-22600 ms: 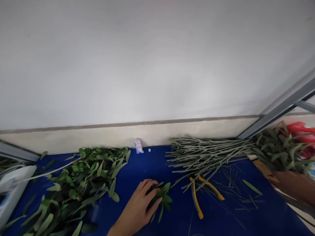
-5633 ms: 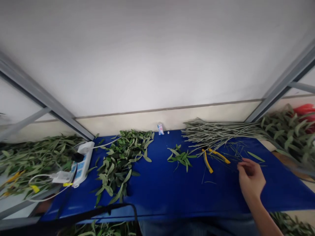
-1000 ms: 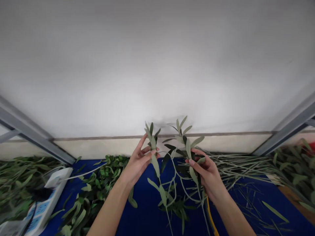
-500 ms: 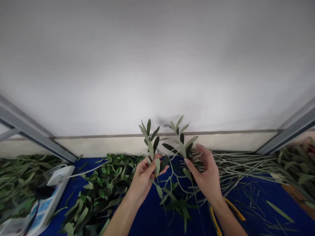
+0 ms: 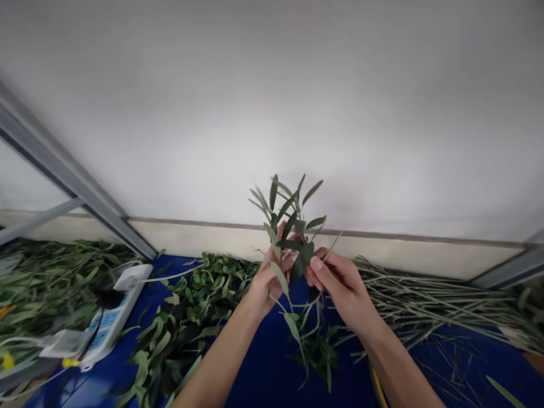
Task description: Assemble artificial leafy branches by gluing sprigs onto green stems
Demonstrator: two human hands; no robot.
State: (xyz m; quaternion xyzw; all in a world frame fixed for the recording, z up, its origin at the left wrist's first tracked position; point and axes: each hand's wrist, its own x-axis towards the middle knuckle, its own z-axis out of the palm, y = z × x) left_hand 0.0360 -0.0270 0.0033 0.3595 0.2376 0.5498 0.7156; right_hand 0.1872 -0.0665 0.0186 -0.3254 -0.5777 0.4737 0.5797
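My left hand (image 5: 264,288) is closed around the base of a leafy green sprig (image 5: 275,233); its fingertips are partly behind the leaves. Pinched between the thumb and fingers of my right hand (image 5: 345,288) is a second leafy sprig (image 5: 302,262). The two sprigs meet and their leaves overlap, so I cannot tell which upper leaf belongs to which. Thin pale stems with long leaves (image 5: 292,323) hang beneath the hands over the blue tabletop (image 5: 272,362).
A heap of cut leaves (image 5: 199,306) lies left of my hands, beside a white power strip (image 5: 111,323) with cords. Bare stems (image 5: 416,294) are piled on the right. A yellow-handled tool (image 5: 378,388) shows partly under my right forearm. A pale wall (image 5: 272,113) rises behind.
My hands have come together, bringing the two separate sprigs into contact. The right hand, more spread before, has closed in a pinch. The view has shifted slightly left.
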